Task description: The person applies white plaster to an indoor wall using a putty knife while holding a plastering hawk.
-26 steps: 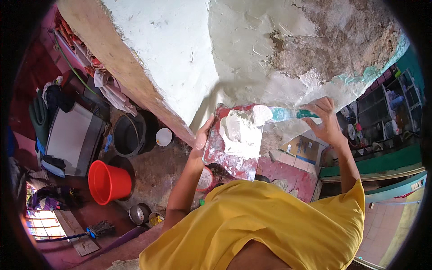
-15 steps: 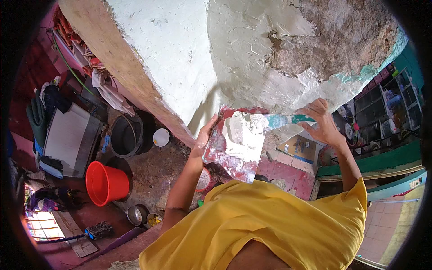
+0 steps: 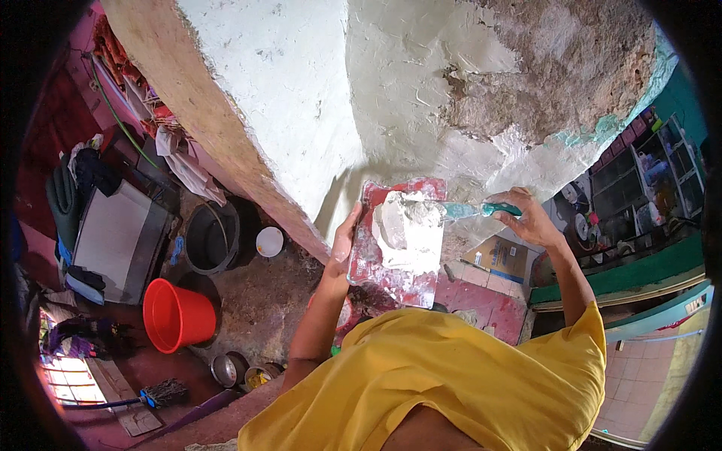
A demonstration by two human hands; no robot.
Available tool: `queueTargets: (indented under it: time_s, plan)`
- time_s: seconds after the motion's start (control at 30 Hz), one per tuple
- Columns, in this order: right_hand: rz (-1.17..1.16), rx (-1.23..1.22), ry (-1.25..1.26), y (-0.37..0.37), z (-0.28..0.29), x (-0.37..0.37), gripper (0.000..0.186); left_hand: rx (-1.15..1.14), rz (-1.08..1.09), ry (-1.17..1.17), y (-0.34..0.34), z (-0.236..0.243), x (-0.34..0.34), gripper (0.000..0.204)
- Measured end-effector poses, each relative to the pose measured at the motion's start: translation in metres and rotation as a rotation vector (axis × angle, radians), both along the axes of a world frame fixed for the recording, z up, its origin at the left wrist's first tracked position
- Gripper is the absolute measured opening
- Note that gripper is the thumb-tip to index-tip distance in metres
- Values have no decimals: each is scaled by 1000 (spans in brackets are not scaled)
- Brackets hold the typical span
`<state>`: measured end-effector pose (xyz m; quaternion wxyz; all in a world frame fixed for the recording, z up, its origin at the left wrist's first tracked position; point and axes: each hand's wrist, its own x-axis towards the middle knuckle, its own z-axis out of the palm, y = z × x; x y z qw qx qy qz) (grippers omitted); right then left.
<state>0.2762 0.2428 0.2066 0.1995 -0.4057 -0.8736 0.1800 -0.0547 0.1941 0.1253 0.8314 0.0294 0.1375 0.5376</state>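
Note:
My left hand (image 3: pixel 344 240) grips the left side of a red, plaster-smeared board (image 3: pixel 361 263). A thick mound of white plaster (image 3: pixel 402 240) lies on the board. My right hand (image 3: pixel 526 219) is wrapped on the teal handle of a putty knife (image 3: pixel 456 211), whose blade reaches into the plaster, its tip partly hidden. Above and behind them is a wall with smooth white plaster (image 3: pixel 271 83), rougher greyish plaster (image 3: pixel 398 90) and a bare, crumbly patch (image 3: pixel 556 75).
At the left are a red bucket (image 3: pixel 179 316), a black tub (image 3: pixel 212 240), a white lid (image 3: pixel 269 241), metal pots (image 3: pixel 229 370), a mop (image 3: pixel 162 392) and piled cloths (image 3: pixel 83 331). At right, a shelving rack (image 3: pixel 632 188) holds dishes; a cardboard sheet (image 3: pixel 496 257) lies below the wall.
The board and my left hand have moved slightly down. My right hand has lowered and moved a little left with the putty knife, its blade staying at the plaster on the board.

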Motion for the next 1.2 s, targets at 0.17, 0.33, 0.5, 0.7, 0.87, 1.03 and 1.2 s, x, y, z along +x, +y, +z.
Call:
queueTargets:
  time_s: [0.17, 0.33, 0.5, 0.7, 0.87, 1.03, 1.2]
  plan:
    - [-63, 24, -64, -4, 25, -4, 25, 105, 31, -9, 15, -7, 6, 43]
    - [-48, 65, 62, 2, 23, 2, 22, 142, 77, -30, 32, -25, 9, 46]
    - [-136, 14, 128, 7, 45, 3, 20, 281, 107, -139, 39, -8, 18, 50]
    - [-227, 134, 176, 26, 73, -4, 21, 547, 225, -196, 53, 28, 35, 56]
    - [-373, 210, 127, 40, 92, -17, 26, 418, 243, -98, 58, 54, 44, 55]
    - [-336, 499, -20, 42, 103, -27, 25, 436, 284, -43, 56, 46, 45, 57]
    - [-338, 478, -34, 49, 115, -30, 23, 387, 246, -107, 39, 46, 40, 61]
